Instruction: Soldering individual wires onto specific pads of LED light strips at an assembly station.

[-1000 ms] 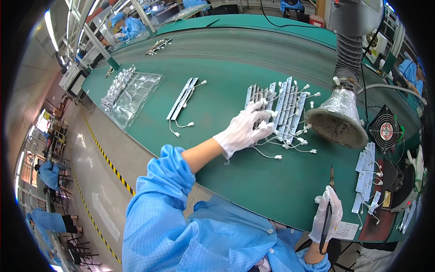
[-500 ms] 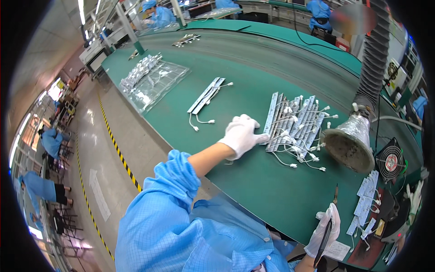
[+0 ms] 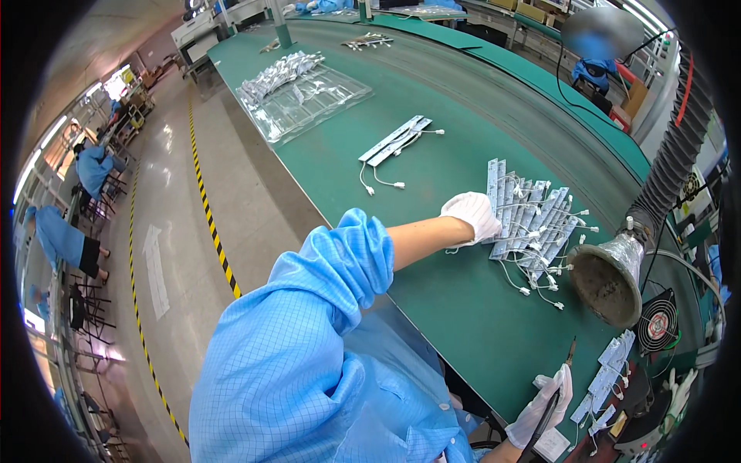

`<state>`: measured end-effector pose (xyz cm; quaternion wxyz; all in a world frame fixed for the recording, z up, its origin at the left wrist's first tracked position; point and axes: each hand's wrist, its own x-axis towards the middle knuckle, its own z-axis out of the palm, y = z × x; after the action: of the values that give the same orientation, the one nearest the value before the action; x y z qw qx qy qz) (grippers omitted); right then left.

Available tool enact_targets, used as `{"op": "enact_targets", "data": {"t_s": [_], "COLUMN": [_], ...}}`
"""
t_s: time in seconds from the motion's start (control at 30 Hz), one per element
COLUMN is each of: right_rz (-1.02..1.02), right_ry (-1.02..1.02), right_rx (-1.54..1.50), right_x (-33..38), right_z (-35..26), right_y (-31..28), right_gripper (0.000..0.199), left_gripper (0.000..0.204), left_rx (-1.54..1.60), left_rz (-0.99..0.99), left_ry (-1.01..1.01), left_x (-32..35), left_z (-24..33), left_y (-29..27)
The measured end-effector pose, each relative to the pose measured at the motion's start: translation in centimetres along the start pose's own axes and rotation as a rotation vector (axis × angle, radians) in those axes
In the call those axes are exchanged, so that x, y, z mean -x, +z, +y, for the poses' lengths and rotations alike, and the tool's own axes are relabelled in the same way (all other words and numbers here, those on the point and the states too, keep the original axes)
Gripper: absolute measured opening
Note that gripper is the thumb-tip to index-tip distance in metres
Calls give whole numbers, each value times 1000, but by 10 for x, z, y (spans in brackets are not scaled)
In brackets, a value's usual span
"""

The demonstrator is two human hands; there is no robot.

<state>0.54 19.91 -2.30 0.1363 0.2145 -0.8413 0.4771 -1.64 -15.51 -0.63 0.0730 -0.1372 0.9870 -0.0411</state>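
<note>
My left hand [image 3: 472, 217], in a white glove, is at the left edge of a group of narrow circuit board strips [image 3: 532, 220] with white wires and plugs. Its fingers curl over the leftmost strip [image 3: 492, 179] and their tips are partly hidden. In my gloved right hand [image 3: 543, 401], low at the right, a soldering iron [image 3: 549, 413] points upward with its tip clear of the boards. Two more strips [image 3: 396, 140] lie apart on the green bench. Another group of strips [image 3: 606, 380] lies to the right of my right hand.
A fume extraction hood [image 3: 606, 282] on a ribbed hose hangs over the bench's right side, near a small fan [image 3: 658, 322]. Wired parts [image 3: 282, 76] lie on a clear plastic tray [image 3: 324, 108] at the far left. A conveyor belt [image 3: 463, 85] runs behind. Co-workers sit farther off.
My left hand has moved onto the leftmost strip, its fingers now curled where the thumb stuck out before. The view has shifted; my right hand keeps the soldering iron.
</note>
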Motion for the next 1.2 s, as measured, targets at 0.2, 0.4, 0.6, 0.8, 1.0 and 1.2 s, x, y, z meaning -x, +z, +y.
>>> {"op": "enact_targets", "data": {"t_s": [0.2,0.4,0.6,0.8,1.0,1.2], "right_rz": [-1,21,26,-13,164,360], "right_ry": [-68,-21,-153,-188,-93,-157], "right_rx": [-93,-126,-43,19,-144,86], "right_x": [-2,-4,-4,-8,-3,-5], "right_z": [1,2,2,2,4,-1], "right_y": [3,6,1,-4,1,-7], "right_gripper": [28,29,27,26,23,29], "left_gripper": [55,49,22,23,19,18], "left_rx": [586,438,645,102,-51,147], "left_rz": [36,-2,355,822,1028,568], "left_ry": [-325,-137,-295,-254,264,814], "left_x": [6,-41,2,28,72,96], "left_z": [-10,-52,-43,-17,18,72], "left_y": [-30,20,-15,-19,-44,-4]}}
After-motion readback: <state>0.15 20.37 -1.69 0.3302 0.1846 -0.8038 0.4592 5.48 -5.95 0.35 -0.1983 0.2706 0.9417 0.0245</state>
